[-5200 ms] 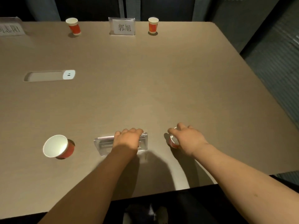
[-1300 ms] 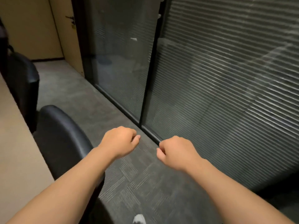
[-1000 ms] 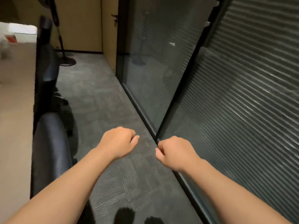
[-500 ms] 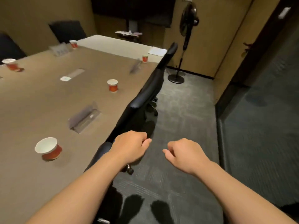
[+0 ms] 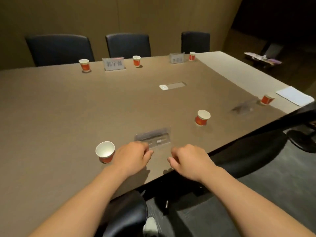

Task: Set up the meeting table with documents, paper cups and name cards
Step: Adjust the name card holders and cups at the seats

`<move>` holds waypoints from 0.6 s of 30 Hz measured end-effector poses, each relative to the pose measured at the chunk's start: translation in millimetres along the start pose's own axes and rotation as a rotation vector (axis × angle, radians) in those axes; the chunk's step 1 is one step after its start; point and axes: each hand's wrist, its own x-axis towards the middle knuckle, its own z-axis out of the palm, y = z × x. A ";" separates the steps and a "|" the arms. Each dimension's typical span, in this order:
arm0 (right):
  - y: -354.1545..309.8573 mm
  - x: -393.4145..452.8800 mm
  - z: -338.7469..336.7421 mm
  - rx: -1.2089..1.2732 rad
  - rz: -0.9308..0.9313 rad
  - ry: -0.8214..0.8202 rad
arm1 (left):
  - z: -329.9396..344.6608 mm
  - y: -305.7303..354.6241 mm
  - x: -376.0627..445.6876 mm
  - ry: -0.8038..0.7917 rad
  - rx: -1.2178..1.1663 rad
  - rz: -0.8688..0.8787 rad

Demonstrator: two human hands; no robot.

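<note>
My left hand (image 5: 132, 157) and my right hand (image 5: 189, 160) hover with loosely curled fingers over the near edge of the brown meeting table (image 5: 68, 108); neither holds anything. A clear name card holder (image 5: 153, 138) sits just beyond my hands. A red paper cup (image 5: 105, 152) stands right beside my left hand, another red cup (image 5: 202, 118) farther right. A second clear holder (image 5: 242, 107) and a cup (image 5: 267, 99) lie near the right end. Across the table stand two name cards (image 5: 114, 64) (image 5: 177, 58) and three cups (image 5: 84, 65) (image 5: 136, 61) (image 5: 192, 56).
Three dark chairs (image 5: 128, 44) line the far side against a tan wall. A black chair (image 5: 239, 151) is tucked at the near edge to my right, another chair back (image 5: 126, 212) below me. A white sheet (image 5: 294, 95) lies on the pale table extension. A socket panel (image 5: 172, 85) is set into the table.
My view has swung left from the glass wall and carpet back onto the table. Both hands stayed curled and empty and now hang over the table's near edge.
</note>
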 end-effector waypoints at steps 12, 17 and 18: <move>32.6 160.2 15.4 -0.078 -0.274 -0.077 | -0.6 -53.5 54.6 -0.033 -0.012 -0.336; 33.7 210.5 35.8 -0.110 -0.356 -0.164 | 5.7 -75.2 57.7 0.019 0.035 -0.688; 34.9 215.1 40.7 -0.120 -0.347 -0.184 | 8.8 -79.9 57.4 -0.017 0.034 -0.762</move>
